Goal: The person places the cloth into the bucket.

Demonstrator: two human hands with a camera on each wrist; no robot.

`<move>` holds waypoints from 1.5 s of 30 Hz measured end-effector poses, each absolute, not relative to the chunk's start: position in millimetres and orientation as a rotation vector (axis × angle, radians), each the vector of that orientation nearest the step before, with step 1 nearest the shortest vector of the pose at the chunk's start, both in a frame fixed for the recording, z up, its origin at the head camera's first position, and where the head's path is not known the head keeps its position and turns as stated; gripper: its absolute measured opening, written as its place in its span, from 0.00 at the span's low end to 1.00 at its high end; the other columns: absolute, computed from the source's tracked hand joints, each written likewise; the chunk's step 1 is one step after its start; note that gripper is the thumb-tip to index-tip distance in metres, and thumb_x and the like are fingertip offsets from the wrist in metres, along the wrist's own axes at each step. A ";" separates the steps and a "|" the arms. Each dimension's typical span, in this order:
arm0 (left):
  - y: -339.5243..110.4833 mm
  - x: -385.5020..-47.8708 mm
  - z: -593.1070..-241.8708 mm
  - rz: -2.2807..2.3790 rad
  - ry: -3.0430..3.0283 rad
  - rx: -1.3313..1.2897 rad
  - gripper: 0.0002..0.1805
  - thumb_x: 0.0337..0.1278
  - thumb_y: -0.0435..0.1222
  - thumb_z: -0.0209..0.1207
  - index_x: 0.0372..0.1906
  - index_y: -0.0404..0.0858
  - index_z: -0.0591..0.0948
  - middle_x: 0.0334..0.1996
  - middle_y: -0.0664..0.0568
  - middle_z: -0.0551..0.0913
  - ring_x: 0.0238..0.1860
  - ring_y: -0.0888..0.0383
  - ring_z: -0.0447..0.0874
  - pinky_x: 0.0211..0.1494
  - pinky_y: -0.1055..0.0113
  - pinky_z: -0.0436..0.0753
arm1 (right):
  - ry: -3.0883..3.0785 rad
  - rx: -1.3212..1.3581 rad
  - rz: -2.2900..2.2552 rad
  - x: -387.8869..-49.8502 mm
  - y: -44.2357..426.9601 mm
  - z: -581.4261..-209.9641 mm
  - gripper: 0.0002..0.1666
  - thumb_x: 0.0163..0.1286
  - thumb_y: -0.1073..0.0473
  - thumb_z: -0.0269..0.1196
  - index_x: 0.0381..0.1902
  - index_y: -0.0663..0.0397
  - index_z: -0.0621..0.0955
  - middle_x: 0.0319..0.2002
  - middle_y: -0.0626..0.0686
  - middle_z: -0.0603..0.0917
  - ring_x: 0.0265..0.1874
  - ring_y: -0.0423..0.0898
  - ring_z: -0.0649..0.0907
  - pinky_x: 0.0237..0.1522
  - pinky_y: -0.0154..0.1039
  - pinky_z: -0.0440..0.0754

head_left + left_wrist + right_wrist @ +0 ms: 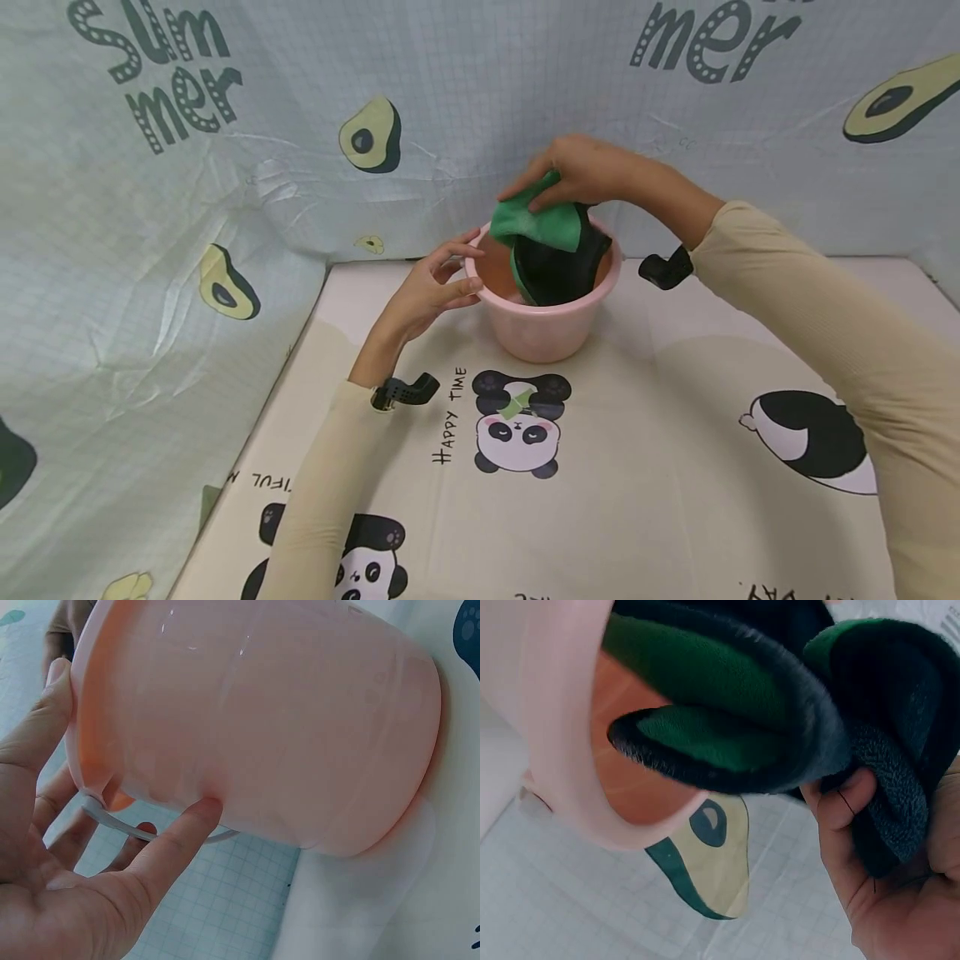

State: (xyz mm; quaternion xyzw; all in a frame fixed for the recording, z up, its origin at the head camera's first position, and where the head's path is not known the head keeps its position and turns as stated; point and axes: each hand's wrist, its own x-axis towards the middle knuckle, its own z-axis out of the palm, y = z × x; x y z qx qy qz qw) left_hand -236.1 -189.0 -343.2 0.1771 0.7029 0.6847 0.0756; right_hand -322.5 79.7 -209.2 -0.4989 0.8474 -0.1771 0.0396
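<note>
A pink bucket [542, 333] stands upright on the table, near its back edge. My left hand [431, 292] touches the bucket's left side, fingers spread. In the left wrist view one fingertip meets the rim while the thumb [176, 840] presses the outer wall. My right hand [588, 171], above the bucket, pinches a plush cloth [551, 229], green on one face and black on the other. The cloth's lower part hangs inside the bucket. Folds of the cloth [712, 742] spread toward the bucket's mouth in the right wrist view. The bucket's bottom inside is mostly hidden.
A grey bucket handle [124, 825] hangs at the bucket's left side, behind the left fingers. The table [622, 500] has a cream cover with panda prints. Pale sheeting with avocado prints [370, 136] rises behind the table and along its left side.
</note>
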 end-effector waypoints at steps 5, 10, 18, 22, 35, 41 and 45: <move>-188.6 -237.0 -343.5 2.045 2.108 0.525 0.25 0.65 0.25 0.62 0.65 0.26 0.71 0.77 0.65 0.59 0.77 0.53 0.59 0.58 0.54 0.86 | 2.570 -1.580 -0.518 -325.6 80.7 -208.5 0.20 0.70 0.62 0.68 0.59 0.44 0.86 0.58 0.55 0.85 0.62 0.54 0.81 0.53 0.49 0.84; -188.1 -237.2 -343.4 2.042 2.116 0.503 0.25 0.65 0.26 0.63 0.65 0.27 0.71 0.78 0.64 0.59 0.77 0.53 0.59 0.57 0.54 0.86 | 2.563 -1.567 -0.474 -327.5 79.6 -210.9 0.20 0.70 0.60 0.69 0.59 0.44 0.86 0.59 0.56 0.85 0.62 0.54 0.80 0.55 0.50 0.84; -189.1 -237.5 -344.5 2.032 2.135 0.498 0.27 0.63 0.27 0.65 0.65 0.28 0.72 0.78 0.64 0.58 0.78 0.51 0.55 0.57 0.54 0.86 | 2.484 -1.640 -0.382 -333.0 77.1 -215.8 0.20 0.70 0.59 0.69 0.59 0.46 0.86 0.56 0.53 0.87 0.56 0.51 0.84 0.51 0.47 0.86; -188.9 -237.3 -343.9 2.032 2.133 0.500 0.26 0.63 0.27 0.66 0.64 0.28 0.73 0.78 0.64 0.58 0.78 0.51 0.55 0.57 0.54 0.86 | 2.458 -1.637 -0.341 -334.5 74.1 -216.0 0.20 0.70 0.59 0.68 0.60 0.46 0.86 0.56 0.53 0.87 0.55 0.51 0.84 0.51 0.47 0.86; -189.3 -237.4 -345.3 2.038 2.131 0.508 0.24 0.62 0.29 0.67 0.62 0.32 0.76 0.78 0.64 0.59 0.78 0.52 0.56 0.57 0.54 0.86 | 2.459 -1.650 -0.277 -337.1 70.0 -222.4 0.20 0.71 0.59 0.67 0.61 0.47 0.85 0.58 0.53 0.86 0.56 0.51 0.84 0.52 0.48 0.86; -189.9 -237.9 -346.0 2.039 2.136 0.514 0.24 0.62 0.29 0.67 0.62 0.32 0.76 0.77 0.65 0.59 0.77 0.52 0.58 0.57 0.54 0.86 | 2.451 -1.624 -0.283 -336.7 71.8 -224.8 0.20 0.72 0.60 0.66 0.61 0.46 0.85 0.60 0.53 0.84 0.56 0.51 0.83 0.53 0.49 0.86; -189.1 -238.2 -345.1 2.035 2.139 0.512 0.24 0.62 0.28 0.66 0.63 0.30 0.75 0.77 0.65 0.59 0.77 0.53 0.59 0.57 0.54 0.86 | 2.446 -1.594 -0.313 -336.2 73.5 -224.5 0.18 0.73 0.64 0.65 0.59 0.49 0.85 0.59 0.54 0.85 0.53 0.51 0.85 0.52 0.49 0.87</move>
